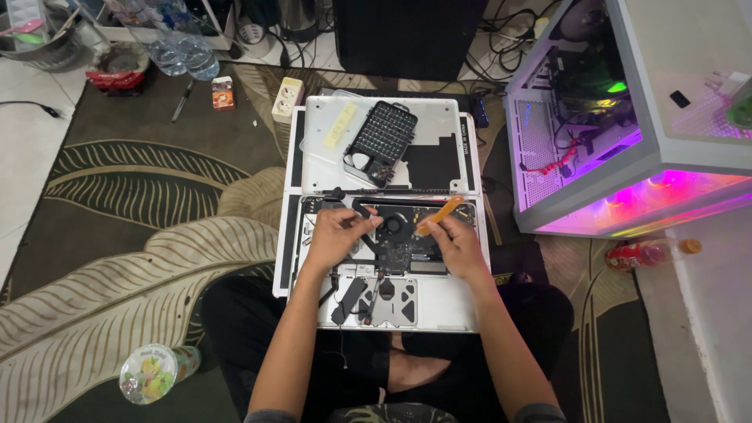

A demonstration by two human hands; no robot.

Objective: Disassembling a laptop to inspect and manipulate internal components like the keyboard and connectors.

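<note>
An opened silver laptop [462, 309] lies on my lap and the carpet, its circuit board and fan [392, 225] exposed. My left hand [335, 235] pinches a thin black strip-like part [362, 210] over the upper left of the board. My right hand [457, 244] grips an orange plastic pry tool [439, 215], whose tip points toward the fan. The laptop's removed bottom cover [442, 125] lies just beyond, carrying a black screwdriver bit case [381, 142] and a pale yellow strip [341, 125].
A white computer case [627, 157] glowing pink stands at the right, with a red drink bottle [646, 253] beside it. A clear bottle [153, 372] lies at lower left. Water bottles [184, 53], a power strip [287, 98], a small orange box [223, 93] and cables sit beyond.
</note>
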